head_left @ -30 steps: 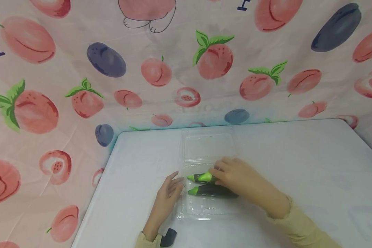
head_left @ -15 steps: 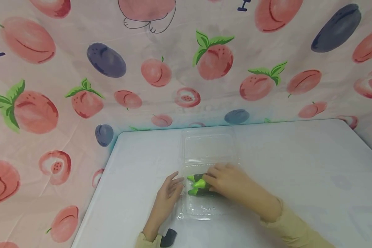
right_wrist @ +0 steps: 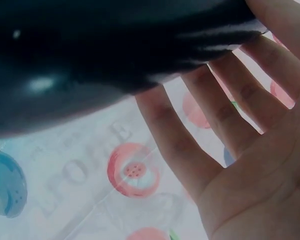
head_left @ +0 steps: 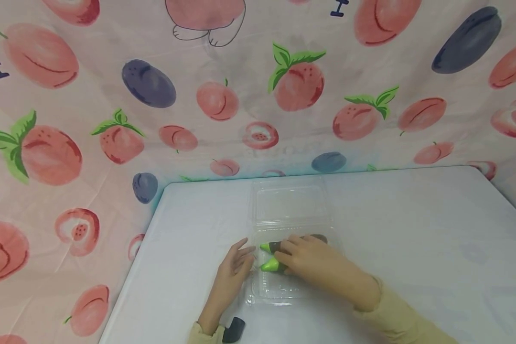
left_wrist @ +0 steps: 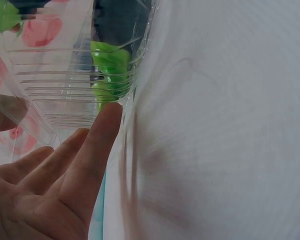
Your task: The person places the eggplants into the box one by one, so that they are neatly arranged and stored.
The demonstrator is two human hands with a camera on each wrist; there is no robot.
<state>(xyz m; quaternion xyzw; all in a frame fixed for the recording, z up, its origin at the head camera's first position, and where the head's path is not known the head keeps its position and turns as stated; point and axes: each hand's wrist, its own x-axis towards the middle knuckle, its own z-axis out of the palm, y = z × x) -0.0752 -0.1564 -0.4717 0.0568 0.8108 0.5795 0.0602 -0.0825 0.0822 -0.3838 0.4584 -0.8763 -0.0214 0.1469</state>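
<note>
Right hand [head_left: 311, 258] above the base of a clear plastic container [head_left: 271, 288]; fingers and thumb pinch a dark eggplant [head_left: 271, 264], bright green stem end to the left; right wrist view shows fingertips against its glossy side, with gaps between them; a 2nd eggplant [head_left: 275, 246] lies in the base, on the far side of the first, partly hidden by the right hand; whether the gripped eggplant touches anything beneath cannot be told; left hand [head_left: 234, 265] at the container's left wall, fingers loosely spread; contact with the wall unclear; through that wall, left wrist view shows 2 green ends close together; lid [head_left: 290, 203] folded back toward the far edge of the white bench [head_left: 413, 224]; peach-print cloth [head_left: 217, 100] behind; black piece [head_left: 234, 329] beside the left sleeve [head_left: 204, 335].
</note>
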